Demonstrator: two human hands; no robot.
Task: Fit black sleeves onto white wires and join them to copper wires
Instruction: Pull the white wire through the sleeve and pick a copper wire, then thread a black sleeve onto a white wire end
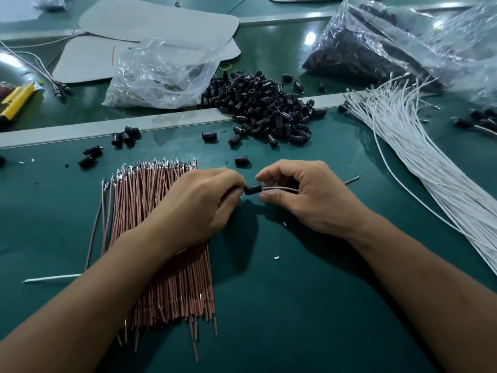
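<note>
My left hand (200, 203) pinches a black sleeve (252, 189) above the green mat. My right hand (304, 195) pinches the wires (282, 188) that enter the sleeve from the right; a white one and a darker one run through my fingers, and a metal-tipped end (352, 180) sticks out past my palm. A flat bundle of copper wires (150, 211) lies under my left wrist. A pile of black sleeves (266, 109) sits behind my hands. A sheaf of white wires (419, 157) fans across the right side.
A clear bag of small metal parts (161, 76) lies behind the pile, a large bag of dark sleeves (390, 44) at the back right. Grey boards (161, 22) lie at the back. A metal strip (166, 122) crosses the bench. Loose sleeves (126, 135) scatter on the left.
</note>
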